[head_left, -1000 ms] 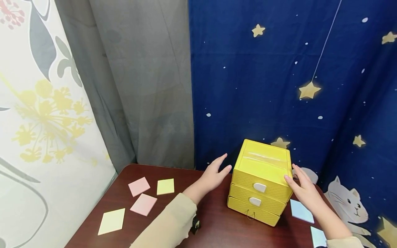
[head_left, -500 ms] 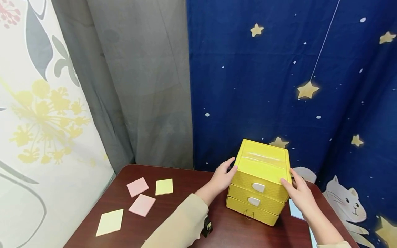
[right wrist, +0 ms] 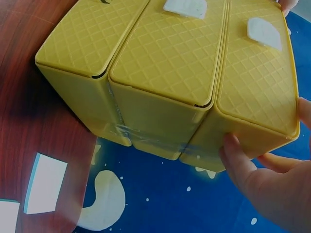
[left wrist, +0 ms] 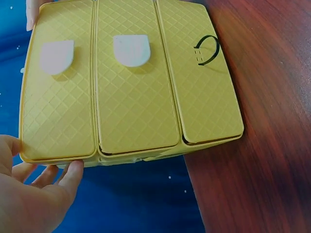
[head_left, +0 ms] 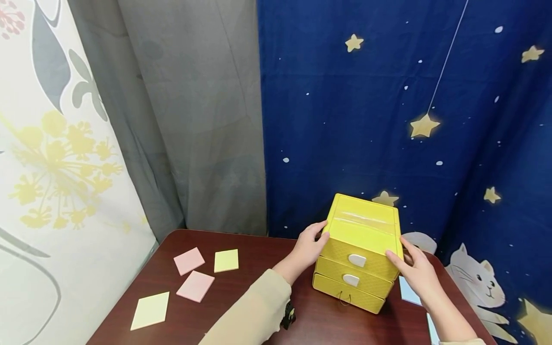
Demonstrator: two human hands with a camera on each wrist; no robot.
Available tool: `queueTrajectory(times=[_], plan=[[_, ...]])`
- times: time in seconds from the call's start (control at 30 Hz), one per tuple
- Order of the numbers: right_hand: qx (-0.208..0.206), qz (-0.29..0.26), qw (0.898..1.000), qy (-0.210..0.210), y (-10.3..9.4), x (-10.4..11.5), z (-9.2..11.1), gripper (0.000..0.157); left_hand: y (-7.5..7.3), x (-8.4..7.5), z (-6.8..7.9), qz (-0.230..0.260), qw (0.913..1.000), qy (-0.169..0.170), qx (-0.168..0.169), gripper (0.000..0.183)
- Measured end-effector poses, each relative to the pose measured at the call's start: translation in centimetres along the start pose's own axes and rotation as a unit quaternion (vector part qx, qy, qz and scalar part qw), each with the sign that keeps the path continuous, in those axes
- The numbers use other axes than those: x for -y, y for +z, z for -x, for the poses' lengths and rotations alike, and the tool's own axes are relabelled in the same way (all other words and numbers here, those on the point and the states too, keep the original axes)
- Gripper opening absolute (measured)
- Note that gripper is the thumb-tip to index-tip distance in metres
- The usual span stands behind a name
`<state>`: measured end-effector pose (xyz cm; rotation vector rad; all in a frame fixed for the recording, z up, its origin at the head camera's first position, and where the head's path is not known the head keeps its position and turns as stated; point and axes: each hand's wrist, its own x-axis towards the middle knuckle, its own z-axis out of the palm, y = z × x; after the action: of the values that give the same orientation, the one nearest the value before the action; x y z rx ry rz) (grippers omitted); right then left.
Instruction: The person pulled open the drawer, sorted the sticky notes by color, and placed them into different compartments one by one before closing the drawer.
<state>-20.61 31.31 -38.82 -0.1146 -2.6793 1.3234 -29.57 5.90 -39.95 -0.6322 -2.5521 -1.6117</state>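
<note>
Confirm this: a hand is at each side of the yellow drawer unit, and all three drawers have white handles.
Not all three: the left wrist view shows white handles on the top drawer and middle drawer only; the bottom drawer has a thin dark loop. The rest holds: the left hand and right hand flank the yellow drawer unit.

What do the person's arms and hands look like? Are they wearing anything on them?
The left hand and right hand are bare, with no gloves. The left sleeve is plain beige and looks loose. Only a sliver of the right sleeve shows, beige too. Beside the left sleeve's end is a small black thing; I can't tell what it is.
</note>
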Motion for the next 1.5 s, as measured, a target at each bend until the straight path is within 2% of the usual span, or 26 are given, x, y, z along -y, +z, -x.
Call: queueTrajectory(times=[0.23,0.57,0.8,1.2,1.5], plan=[[-0.012,-0.007,1.0,0.011,0.0,-0.3,0.0,0.084,0.1,-0.3,0.0,-0.016,0.9998,-0.013,0.006,0.043],[-0.017,-0.01,1.0,-0.001,0.3,-0.4,-0.1,0.081,-0.5,0.1,0.2,0.009,0.9996,-0.023,0.01,0.043],[-0.01,-0.006,1.0,-0.004,0.4,-0.2,-0.3,0.08,-0.8,0.4,0.8,0.013,0.9999,-0.008,0.0,0.043],[-0.007,-0.004,1.0,-0.023,0.7,0.3,-0.5,0.076,-1.2,0.5,1.7,0.032,0.9992,-0.015,-0.015,0.044],[0.005,-0.02,0.999,-0.034,1.4,0.5,-1.2,0.074,-2.2,1.0,2.5,0.065,0.9971,-0.023,-0.031,0.045]])
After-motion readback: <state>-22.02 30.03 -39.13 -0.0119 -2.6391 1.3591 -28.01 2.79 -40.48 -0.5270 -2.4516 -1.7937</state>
